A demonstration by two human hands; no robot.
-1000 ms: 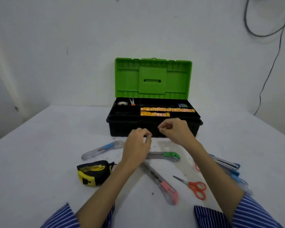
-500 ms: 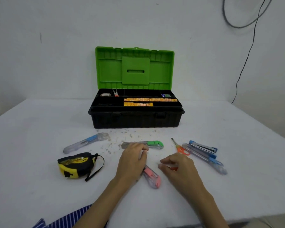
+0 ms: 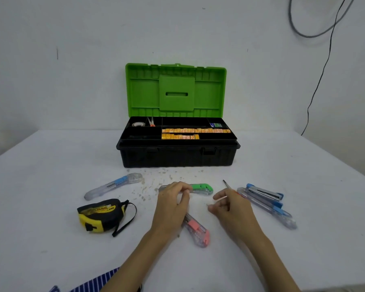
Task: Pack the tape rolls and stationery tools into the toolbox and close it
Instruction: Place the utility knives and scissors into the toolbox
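both hands, left hand (image 3: 173,204) and right hand (image 3: 232,209), hover with fingers curled.

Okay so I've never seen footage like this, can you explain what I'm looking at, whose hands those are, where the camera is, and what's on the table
No machine here: a person wears a camera on the head, looking forward and down, so there is one view only. The left hand curls its fingers around the green utility knife. The right hand lies over a pair of scissors; its fingers are curled, but whether they grip anything I cannot tell. On the white table also lie a pink utility knife, a blue utility knife, a yellow tape measure, a stapler and another blue knife. Behind stands the toolbox, its green lid open, with orange-labelled tape rolls in its tray.
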